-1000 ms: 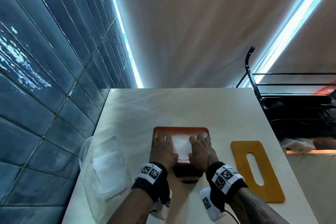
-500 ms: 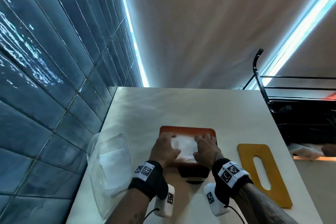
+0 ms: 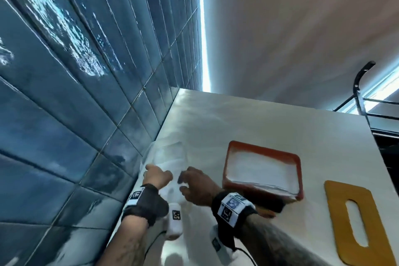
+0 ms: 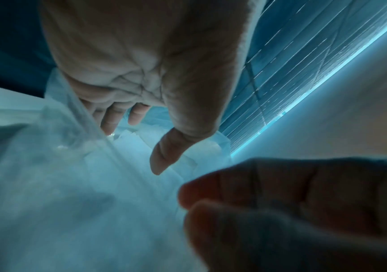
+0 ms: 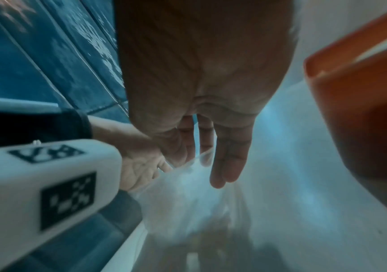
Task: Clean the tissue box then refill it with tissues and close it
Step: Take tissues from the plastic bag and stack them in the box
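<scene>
The orange tissue box point(image 3: 262, 150) stands open on the table, filled with a white tissue stack point(image 3: 259, 170). Its yellow slotted lid point(image 3: 336, 211) lies flat to the right. Both hands are left of the box at a clear plastic bag point(image 3: 170, 155) that holds more white tissues. My left hand point(image 3: 158, 176) is fisted on the bag's near edge; in the left wrist view the film point(image 4: 76, 110) runs under its curled fingers point(image 4: 113, 116). My right hand point(image 3: 194, 185) hovers beside it, fingers point(image 5: 225, 162) loosely hanging over the bag point(image 5: 188, 198) and holding nothing.
A blue tiled wall point(image 3: 86, 93) runs close along the table's left edge, right behind the bag. The pale table point(image 3: 237, 119) stretches away beyond the box. A black metal rack point(image 3: 362, 84) stands off the right edge.
Both hands left the tissues in the box and moved left to the plastic bag. The left hand closed on the bag's edge. The head view swung left.
</scene>
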`<state>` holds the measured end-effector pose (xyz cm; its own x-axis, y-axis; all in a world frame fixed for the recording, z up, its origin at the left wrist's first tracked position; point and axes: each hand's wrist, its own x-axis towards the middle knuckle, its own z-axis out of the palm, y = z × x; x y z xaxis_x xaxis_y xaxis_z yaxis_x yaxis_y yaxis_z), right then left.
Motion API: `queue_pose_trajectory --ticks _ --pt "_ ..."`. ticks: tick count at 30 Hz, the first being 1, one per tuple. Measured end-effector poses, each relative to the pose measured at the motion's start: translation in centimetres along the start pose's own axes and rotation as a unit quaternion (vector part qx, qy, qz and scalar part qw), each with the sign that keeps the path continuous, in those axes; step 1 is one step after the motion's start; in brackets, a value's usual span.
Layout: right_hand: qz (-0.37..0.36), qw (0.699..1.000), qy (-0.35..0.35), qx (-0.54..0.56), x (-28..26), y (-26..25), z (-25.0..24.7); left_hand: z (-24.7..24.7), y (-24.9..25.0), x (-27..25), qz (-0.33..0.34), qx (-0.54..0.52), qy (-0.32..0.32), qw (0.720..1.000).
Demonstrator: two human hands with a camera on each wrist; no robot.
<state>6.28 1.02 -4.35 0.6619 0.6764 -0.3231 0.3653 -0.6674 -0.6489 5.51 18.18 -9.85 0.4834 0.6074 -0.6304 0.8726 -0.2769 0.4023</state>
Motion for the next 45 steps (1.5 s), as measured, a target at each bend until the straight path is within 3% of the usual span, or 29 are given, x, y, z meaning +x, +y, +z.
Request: queue_pose_trajectory --ticks 2,7,15,17,21,25,28,31,33,37,41,43,45 --pt "0.020 1.000 -0.005 0.013 0.5 0.5 0.9 0.6 -0.2 2.3 -0.008 -0.010 0.010 1.000" --pt "0.045 0.998 0.007 0.050 1.0 2.0 2.4 -0.8 1.3 1.1 -0.020 -0.027 0.002 0.999" --pt "0.062 0.992 0.046 0.103 1.7 2.0 3.1 0.0 1.0 0.5 -0.057 -0.077 -0.130 0.987" --pt "0.071 0.987 0.063 0.129 1.9 1.8 3.1 -0.3 0.9 1.5 -0.055 -0.111 -0.123 0.985" --pt "0.103 0.963 0.072 0.238 2.4 1.1 3.4 -2.4 2.0 3.1 -0.015 -0.167 -0.045 0.985" --pt "0.130 0.907 0.049 0.397 2.2 -0.2 3.0 -5.8 4.3 0.3 0.015 -0.254 -0.057 0.965" --pt "0.157 0.829 0.053 0.534 2.1 -1.0 1.6 -6.9 4.5 -0.1 0.018 -0.290 -0.084 0.953" --pt "0.178 0.730 0.056 0.657 2.6 -1.5 0.5 -7.0 4.0 -1.0 0.002 -0.322 -0.133 0.937" --pt "0.187 0.698 0.037 0.690 3.1 -1.7 0.2 -6.5 3.4 -1.9 -0.010 -0.328 -0.161 0.931" --pt "0.180 0.720 0.050 0.668 2.9 -1.7 -0.7 -5.5 2.5 -3.0 -0.021 -0.329 -0.209 0.921" --pt "0.157 0.779 -0.025 0.607 0.4 0.1 -3.0 -5.4 3.1 -3.3 -0.048 -0.383 -0.209 0.899" --pt "0.147 0.799 -0.045 0.582 -1.3 1.9 -4.6 -5.2 4.4 -4.0 -0.023 -0.422 -0.210 0.882" --pt "0.149 0.802 -0.020 0.579 -3.3 4.4 -6.4 -4.5 5.8 -4.6 0.033 -0.451 -0.231 0.862"
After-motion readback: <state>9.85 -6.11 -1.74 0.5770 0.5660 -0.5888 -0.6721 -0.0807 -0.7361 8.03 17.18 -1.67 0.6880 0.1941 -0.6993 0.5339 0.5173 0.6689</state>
